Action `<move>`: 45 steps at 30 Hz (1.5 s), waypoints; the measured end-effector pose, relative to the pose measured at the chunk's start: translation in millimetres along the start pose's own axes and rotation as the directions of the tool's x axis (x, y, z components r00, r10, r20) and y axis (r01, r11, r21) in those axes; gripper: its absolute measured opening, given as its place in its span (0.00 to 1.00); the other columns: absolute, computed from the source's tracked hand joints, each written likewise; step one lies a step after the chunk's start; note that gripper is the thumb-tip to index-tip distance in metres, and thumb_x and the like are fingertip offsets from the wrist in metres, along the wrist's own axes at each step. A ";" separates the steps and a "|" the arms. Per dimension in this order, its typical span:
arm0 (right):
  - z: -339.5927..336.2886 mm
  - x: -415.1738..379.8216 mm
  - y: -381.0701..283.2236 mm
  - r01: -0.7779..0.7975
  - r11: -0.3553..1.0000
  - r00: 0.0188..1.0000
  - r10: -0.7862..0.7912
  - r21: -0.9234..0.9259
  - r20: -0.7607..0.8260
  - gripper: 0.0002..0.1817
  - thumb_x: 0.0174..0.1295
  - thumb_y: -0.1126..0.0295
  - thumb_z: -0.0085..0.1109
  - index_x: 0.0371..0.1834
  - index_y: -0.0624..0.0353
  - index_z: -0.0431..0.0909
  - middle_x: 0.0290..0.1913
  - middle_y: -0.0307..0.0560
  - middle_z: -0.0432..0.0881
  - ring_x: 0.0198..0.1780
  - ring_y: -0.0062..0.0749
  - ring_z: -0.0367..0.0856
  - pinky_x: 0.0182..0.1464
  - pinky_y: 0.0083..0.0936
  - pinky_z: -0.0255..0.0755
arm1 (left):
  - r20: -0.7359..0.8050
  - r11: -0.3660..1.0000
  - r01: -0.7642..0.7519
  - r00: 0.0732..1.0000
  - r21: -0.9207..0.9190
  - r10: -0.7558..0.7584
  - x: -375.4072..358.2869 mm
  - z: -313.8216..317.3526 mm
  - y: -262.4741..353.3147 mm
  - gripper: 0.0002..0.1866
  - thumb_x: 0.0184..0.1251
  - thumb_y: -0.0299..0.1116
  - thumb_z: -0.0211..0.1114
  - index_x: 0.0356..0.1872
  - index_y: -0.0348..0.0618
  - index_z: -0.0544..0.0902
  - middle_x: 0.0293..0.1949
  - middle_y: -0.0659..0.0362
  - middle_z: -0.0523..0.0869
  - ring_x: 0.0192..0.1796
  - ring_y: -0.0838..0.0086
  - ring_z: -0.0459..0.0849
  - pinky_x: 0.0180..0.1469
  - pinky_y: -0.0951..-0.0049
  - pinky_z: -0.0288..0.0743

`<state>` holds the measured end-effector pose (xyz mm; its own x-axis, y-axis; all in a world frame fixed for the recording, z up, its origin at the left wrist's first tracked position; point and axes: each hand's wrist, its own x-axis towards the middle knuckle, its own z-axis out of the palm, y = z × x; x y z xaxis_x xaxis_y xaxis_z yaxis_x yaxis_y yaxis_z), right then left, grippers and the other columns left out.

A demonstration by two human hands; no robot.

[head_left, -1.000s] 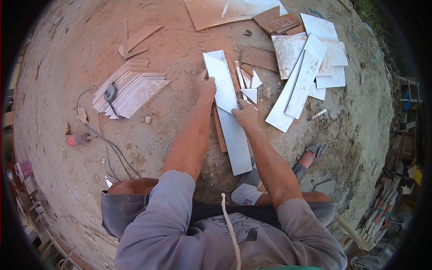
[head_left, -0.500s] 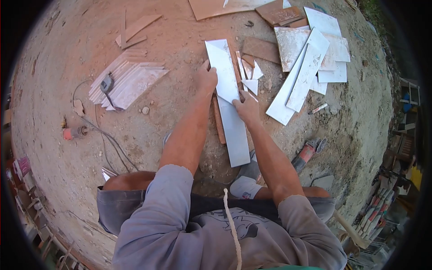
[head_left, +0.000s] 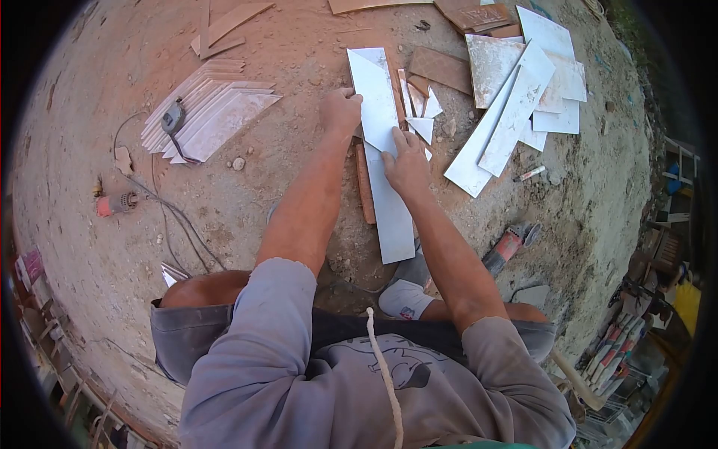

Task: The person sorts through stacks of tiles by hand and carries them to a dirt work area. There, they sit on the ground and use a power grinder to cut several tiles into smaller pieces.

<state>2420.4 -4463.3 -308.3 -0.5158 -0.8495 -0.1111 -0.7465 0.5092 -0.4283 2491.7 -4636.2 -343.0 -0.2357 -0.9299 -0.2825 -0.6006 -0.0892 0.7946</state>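
Note:
A white tile piece point(head_left: 372, 86) with a slanted lower end lies over a longer pale tile strip point(head_left: 393, 224). My left hand point(head_left: 341, 112) is closed at the upper piece's left edge, its fingertips partly hidden. On the right, my right hand point(head_left: 409, 166) holds the right edge near the slanted joint. Its forefinger reaches up along the upper piece, and its thumb rests by the lower strip. Brown tile edges point(head_left: 365, 187) show beneath and beside the strips. Small white offcuts point(head_left: 422, 127) lie just beyond my right hand.
Left, a tape measure point(head_left: 173, 118) sits on a fanned stack of cut tiles point(head_left: 228, 120). A red power tool point(head_left: 117, 203) and cables lie nearby. Right are long tile strips point(head_left: 516, 112), a marker point(head_left: 529, 173) and an angle grinder point(head_left: 511, 245) near my foot.
My right hand has shifted its hold, its forefinger now stretched up the tile's right edge. The left hand stays at the left edge, slightly lower along the piece. The view has shifted a little.

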 end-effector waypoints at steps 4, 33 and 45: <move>-1.8 0.6 -8.3 0.021 0.999 1.000 -0.021 -0.025 0.006 0.31 0.58 0.67 0.65 0.66 0.60 0.68 0.59 0.56 0.73 0.61 0.55 0.73 0.61 0.43 0.71 | 0.008 1.000 0.002 1.000 0.007 -0.002 -1.3 -1.7 2.5 0.17 0.60 0.38 0.68 0.47 0.42 0.89 0.45 0.47 0.89 0.50 0.55 0.88 0.55 0.61 0.79; -2.7 4.5 -6.1 0.137 0.988 0.990 -0.135 -0.073 0.034 0.28 0.60 0.69 0.62 0.63 0.67 0.68 0.55 0.60 0.74 0.58 0.55 0.74 0.58 0.43 0.74 | -0.028 0.994 0.019 0.999 0.112 -0.016 3.0 -3.4 6.0 0.13 0.56 0.38 0.68 0.39 0.44 0.91 0.38 0.49 0.91 0.42 0.59 0.90 0.49 0.63 0.81; -4.8 6.7 -6.7 0.092 0.993 0.995 -0.090 -0.070 0.043 0.27 0.61 0.66 0.61 0.64 0.62 0.72 0.61 0.61 0.73 0.61 0.56 0.75 0.62 0.45 0.72 | 0.016 0.996 0.064 0.998 0.058 -0.065 7.7 2.2 -0.6 0.14 0.56 0.39 0.66 0.38 0.43 0.91 0.38 0.48 0.90 0.43 0.54 0.89 0.50 0.59 0.81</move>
<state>2420.0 -4471.7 -301.9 -0.4281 -0.8969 -0.1112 -0.8184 0.4369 -0.3734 2488.6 -4642.5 -346.9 -0.2083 -0.9163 -0.3420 -0.6575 -0.1277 0.7426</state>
